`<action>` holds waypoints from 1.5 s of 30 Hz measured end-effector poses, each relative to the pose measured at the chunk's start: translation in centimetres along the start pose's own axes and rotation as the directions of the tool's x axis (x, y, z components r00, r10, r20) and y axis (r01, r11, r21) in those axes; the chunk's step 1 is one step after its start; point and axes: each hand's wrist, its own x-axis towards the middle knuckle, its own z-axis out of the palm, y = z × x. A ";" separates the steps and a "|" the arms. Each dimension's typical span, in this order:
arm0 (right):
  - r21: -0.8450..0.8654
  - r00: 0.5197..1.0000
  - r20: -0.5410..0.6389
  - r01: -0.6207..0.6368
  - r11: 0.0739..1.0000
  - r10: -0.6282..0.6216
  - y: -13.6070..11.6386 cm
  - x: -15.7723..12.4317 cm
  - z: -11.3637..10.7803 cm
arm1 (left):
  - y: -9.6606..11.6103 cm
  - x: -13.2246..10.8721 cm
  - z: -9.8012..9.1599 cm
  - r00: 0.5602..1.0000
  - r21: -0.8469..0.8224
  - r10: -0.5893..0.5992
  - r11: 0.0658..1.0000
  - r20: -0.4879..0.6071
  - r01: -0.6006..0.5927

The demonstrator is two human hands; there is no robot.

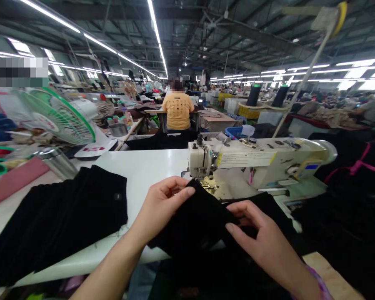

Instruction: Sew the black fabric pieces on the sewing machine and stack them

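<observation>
A piece of black fabric point(196, 225) lies at the front of the white sewing table point(143, 166), its far corner just under the head of the cream sewing machine point(256, 160). My left hand point(161, 204) pinches the fabric's left edge, thumb on top near the needle area. Over the fabric's right part, my right hand point(262, 237) presses down with fingers bent, gripping a fold. A stack of black fabric pieces point(59, 216) lies to the left, apart from both hands.
A green-guarded fan point(54, 116) and a metal cup point(58, 162) stand at the table's left, beside pink cloth point(15, 179). More black fabric point(346, 216) hangs at the right. A person in a yellow shirt point(178, 110) sits ahead, back turned.
</observation>
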 end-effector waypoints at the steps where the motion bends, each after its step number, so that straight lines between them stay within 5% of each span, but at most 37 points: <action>1: -0.002 0.998 -0.031 0.056 0.998 -0.056 -0.3 0.2 0.4 | 0.4 -0.4 0.0 0.999 0.051 0.015 0.999 0.040 -0.017; 6: -0.005 0.926 -0.227 0.310 0.951 -0.303 -2.6 1.3 2.3 | 0.5 -2.1 0.6 0.976 0.261 0.153 0.946 0.157 -0.190; 15: 0.075 0.938 -0.097 0.340 0.938 -0.332 -2.8 2.3 2.7 | -1.2 -3.2 0.4 0.943 0.401 0.247 0.858 0.224 -0.320; 20: 0.178 0.974 0.083 0.194 0.965 -0.211 -2.6 2.4 1.9 | -1.0 -3.4 0.5 0.935 0.424 0.251 0.840 0.252 -0.340; 24: 0.266 0.983 0.138 0.082 0.961 -0.122 -2.6 2.5 1.8 | -1.1 -3.5 0.9 0.931 0.450 0.343 0.816 0.127 -0.362; 27: 0.270 0.989 0.086 0.093 0.958 -0.120 -2.5 2.4 2.2 | -1.3 -4.0 1.5 0.815 0.518 0.580 0.698 -0.005 -0.494; 31: 0.252 0.983 0.061 0.153 0.956 -0.174 -2.6 2.3 2.6 | -1.6 -4.3 2.0 0.723 0.571 0.690 0.577 0.042 -0.584; 45: 0.057 0.969 0.027 0.244 0.968 -0.246 -3.3 2.4 3.1 | -1.3 -3.9 2.2 0.708 0.583 0.706 0.583 -0.019 -0.566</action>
